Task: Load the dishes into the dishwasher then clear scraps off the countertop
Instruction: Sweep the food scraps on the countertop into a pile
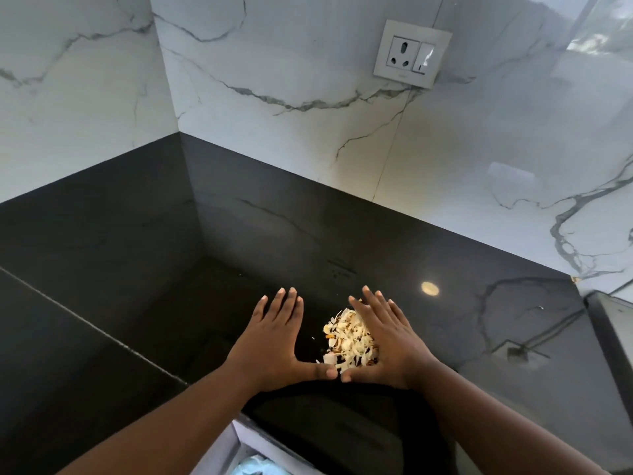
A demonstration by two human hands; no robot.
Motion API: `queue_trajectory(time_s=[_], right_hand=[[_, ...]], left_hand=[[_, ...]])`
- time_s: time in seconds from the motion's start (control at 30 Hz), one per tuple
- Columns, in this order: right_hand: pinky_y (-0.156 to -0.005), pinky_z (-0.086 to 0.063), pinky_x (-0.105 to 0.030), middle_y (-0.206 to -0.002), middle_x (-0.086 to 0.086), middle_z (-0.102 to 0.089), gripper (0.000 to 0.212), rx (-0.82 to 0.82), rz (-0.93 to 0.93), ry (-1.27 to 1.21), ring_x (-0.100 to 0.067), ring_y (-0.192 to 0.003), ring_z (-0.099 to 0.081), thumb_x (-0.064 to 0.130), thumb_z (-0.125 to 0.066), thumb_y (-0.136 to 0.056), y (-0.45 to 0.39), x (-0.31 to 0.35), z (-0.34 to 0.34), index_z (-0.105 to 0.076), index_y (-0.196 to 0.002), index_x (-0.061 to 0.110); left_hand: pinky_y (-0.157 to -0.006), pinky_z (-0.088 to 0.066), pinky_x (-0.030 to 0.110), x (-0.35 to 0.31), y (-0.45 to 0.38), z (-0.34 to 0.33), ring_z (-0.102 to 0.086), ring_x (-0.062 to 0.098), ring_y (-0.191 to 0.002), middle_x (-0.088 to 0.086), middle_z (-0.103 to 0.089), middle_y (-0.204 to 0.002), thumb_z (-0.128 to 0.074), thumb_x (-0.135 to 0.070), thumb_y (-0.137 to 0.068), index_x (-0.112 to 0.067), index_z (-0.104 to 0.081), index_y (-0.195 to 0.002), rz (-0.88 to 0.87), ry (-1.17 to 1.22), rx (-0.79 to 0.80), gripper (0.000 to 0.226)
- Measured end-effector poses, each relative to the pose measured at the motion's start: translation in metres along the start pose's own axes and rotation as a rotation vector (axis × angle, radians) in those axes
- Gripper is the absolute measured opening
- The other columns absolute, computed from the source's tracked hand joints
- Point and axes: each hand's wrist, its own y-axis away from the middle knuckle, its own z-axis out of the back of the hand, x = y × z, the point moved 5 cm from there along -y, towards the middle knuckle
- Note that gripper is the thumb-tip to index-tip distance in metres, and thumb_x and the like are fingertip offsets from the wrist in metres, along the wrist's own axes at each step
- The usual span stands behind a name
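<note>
A small heap of pale, yellowish vegetable scraps (347, 339) lies on the glossy black countertop (205, 255). My left hand (277, 341) lies flat on the counter just left of the heap, fingers straight and together, thumb stretched toward it. My right hand (387, 341) lies flat against the heap's right side, fingers straight, its edge touching the scraps. The two thumbs nearly meet at the near side of the heap. Neither hand holds anything.
White marbled wall tiles close the counter at the back and left, forming a corner. A wall socket with switch (411, 53) sits high on the back wall. An open drawer or bin with something light blue (257, 466) shows below the counter's front edge. A dark appliance edge (613, 323) stands at far right.
</note>
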Motion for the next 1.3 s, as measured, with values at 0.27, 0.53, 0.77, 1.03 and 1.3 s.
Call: queue_trajectory(time_s=[0.27, 0.53, 0.77, 1.03, 1.3], right_hand=[[-0.117, 0.015, -0.046, -0.157, 0.003, 0.028, 0.126, 0.010, 0.180, 0.081, -0.020, -0.141, 0.033, 0.095, -0.048, -0.054, -0.006, 0.005, -0.005, 0.014, -0.150, 0.041], [-0.116, 0.015, -0.049, -0.162, 0.002, -0.003, 0.097, -0.077, 0.213, -0.012, -0.023, -0.148, 0.011, 0.091, -0.040, -0.065, -0.014, 0.017, -0.007, -0.011, -0.147, 0.049], [-0.117, 0.000, -0.040, -0.154, 0.003, -0.026, 0.059, -0.137, 0.298, -0.060, -0.023, -0.147, -0.006, 0.072, -0.037, -0.087, -0.010, 0.016, -0.002, -0.039, -0.137, 0.042], [-0.109, -0.021, -0.035, -0.140, 0.006, -0.037, 0.046, -0.181, 0.323, -0.042, -0.017, -0.134, -0.028, 0.060, -0.035, -0.093, -0.012, 0.014, -0.006, -0.044, -0.131, 0.036], [-0.096, -0.033, -0.033, -0.124, 0.007, -0.046, 0.046, -0.178, 0.317, 0.035, -0.015, -0.112, -0.042, 0.059, -0.033, -0.093, -0.013, 0.019, -0.005, -0.047, -0.128, 0.033]], left_hand=[[-0.119, 0.012, 0.037, 0.000, 0.001, 0.003, 0.027, 0.009, -0.142, -0.004, 0.022, -0.158, -0.016, -0.101, -0.057, -0.019, 0.011, -0.153, 0.039, 0.046, 0.007, 0.129], [-0.120, 0.010, 0.033, -0.001, -0.001, 0.005, 0.026, 0.002, -0.141, -0.011, 0.019, -0.157, -0.011, -0.098, -0.061, -0.025, 0.006, -0.153, 0.078, 0.096, -0.010, 0.119], [-0.120, 0.008, 0.031, 0.001, -0.001, 0.002, 0.021, 0.001, -0.143, -0.013, 0.014, -0.158, -0.009, -0.097, -0.064, -0.026, 0.002, -0.153, 0.094, 0.103, -0.044, 0.115], [-0.119, 0.010, 0.029, 0.002, -0.001, 0.002, 0.020, 0.000, -0.143, -0.013, 0.013, -0.158, -0.006, -0.095, -0.067, -0.027, 0.001, -0.153, 0.091, 0.101, -0.060, 0.110], [-0.120, 0.009, 0.031, 0.001, 0.000, 0.004, 0.023, 0.001, -0.142, -0.014, 0.016, -0.157, -0.007, -0.091, -0.068, -0.027, 0.003, -0.153, 0.103, 0.107, -0.039, 0.107]])
